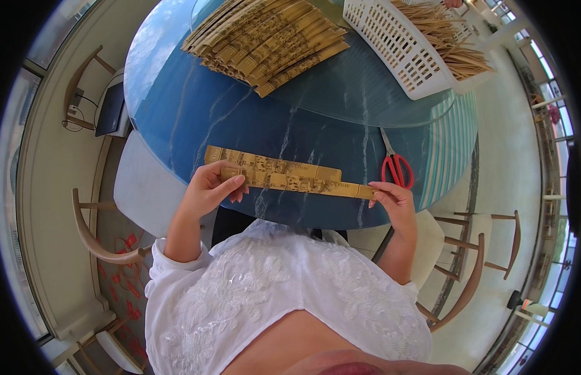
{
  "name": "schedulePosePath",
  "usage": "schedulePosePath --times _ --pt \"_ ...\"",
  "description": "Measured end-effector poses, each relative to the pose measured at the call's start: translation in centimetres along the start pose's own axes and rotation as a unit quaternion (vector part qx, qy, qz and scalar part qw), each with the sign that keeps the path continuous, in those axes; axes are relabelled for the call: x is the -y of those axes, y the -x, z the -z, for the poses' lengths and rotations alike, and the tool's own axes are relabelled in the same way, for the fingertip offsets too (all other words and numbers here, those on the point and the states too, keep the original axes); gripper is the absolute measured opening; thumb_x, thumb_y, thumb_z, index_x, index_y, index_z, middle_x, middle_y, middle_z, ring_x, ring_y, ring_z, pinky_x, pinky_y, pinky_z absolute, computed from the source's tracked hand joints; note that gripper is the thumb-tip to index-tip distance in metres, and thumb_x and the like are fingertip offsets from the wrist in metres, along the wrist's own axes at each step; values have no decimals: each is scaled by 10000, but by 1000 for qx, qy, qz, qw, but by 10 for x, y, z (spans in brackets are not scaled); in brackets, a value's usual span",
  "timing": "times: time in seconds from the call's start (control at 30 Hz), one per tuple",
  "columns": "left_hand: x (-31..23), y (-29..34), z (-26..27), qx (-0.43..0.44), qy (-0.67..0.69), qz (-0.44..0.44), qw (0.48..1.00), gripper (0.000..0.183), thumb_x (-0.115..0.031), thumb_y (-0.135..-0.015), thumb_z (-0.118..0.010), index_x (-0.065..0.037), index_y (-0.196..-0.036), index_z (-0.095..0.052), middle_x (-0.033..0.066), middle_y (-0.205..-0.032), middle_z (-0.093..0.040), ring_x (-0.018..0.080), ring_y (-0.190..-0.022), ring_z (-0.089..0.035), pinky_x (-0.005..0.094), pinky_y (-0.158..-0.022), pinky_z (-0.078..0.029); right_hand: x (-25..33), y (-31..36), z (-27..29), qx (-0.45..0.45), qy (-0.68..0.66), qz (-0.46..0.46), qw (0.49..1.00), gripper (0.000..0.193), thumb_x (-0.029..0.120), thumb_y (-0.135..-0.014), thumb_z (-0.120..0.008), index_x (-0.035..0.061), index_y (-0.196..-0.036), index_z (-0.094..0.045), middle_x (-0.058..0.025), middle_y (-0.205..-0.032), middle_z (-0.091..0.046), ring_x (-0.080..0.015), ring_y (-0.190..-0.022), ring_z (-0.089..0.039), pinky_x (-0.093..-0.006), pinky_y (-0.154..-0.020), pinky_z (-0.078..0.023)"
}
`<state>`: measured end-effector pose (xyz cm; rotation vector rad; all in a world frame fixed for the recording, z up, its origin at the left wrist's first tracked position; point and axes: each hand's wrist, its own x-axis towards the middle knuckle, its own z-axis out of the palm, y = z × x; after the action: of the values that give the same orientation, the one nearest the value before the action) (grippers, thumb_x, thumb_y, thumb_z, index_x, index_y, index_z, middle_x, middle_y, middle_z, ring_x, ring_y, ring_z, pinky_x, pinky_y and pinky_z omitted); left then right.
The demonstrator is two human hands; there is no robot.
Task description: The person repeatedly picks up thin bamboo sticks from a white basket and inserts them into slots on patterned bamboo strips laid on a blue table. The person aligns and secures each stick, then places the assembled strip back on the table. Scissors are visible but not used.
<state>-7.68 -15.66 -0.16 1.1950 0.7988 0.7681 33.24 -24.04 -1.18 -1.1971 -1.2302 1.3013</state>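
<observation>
Two long, flat gold paper sleeves with dark print overlap lengthwise above the near edge of the table. The far sleeve (pixel 272 164) is shifted left, and the near sleeve (pixel 303 184) reaches further right. My left hand (pixel 209 189) is closed around their left part, thumb on top. At the right end of the near sleeve, my right hand (pixel 393 200) pinches the narrow tip between thumb and fingers. Scissors with red handles (pixel 398 170) lie just beyond my right hand, blades pointing away.
A fanned pile of similar gold sleeves (pixel 259 47) lies on the raised glass turntable (pixel 340 109) of the round blue table (pixel 197 119). To its right stands a white perforated basket (pixel 397 56) of thin wooden sticks (pixel 443 37). Chairs (pixel 94 244) flank the table.
</observation>
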Motion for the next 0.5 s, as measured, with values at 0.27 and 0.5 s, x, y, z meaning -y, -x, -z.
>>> schedulePosePath --times 0.27,0.5 --pt "-25 -8 3 148 -32 102 983 333 -152 -1047 -515 80 -1275 -587 171 -1074 -720 195 -822 -733 296 -698 -611 -27 -22 -4 -214 -89 38 972 192 10 -951 -631 -67 -1118 -685 -97 -875 -695 -128 -698 -618 -254 -652 -521" --pt "-38 -49 17 -72 120 -53 989 386 -209 -1047 -533 58 -1325 -550 182 -1124 -700 207 -858 -726 310 -719 -608 -35 -21 -26 -267 95 191 940 186 -8 -933 -635 -41 -1106 -695 -52 -735 -648 -109 -623 -599 -231 -580 -470"
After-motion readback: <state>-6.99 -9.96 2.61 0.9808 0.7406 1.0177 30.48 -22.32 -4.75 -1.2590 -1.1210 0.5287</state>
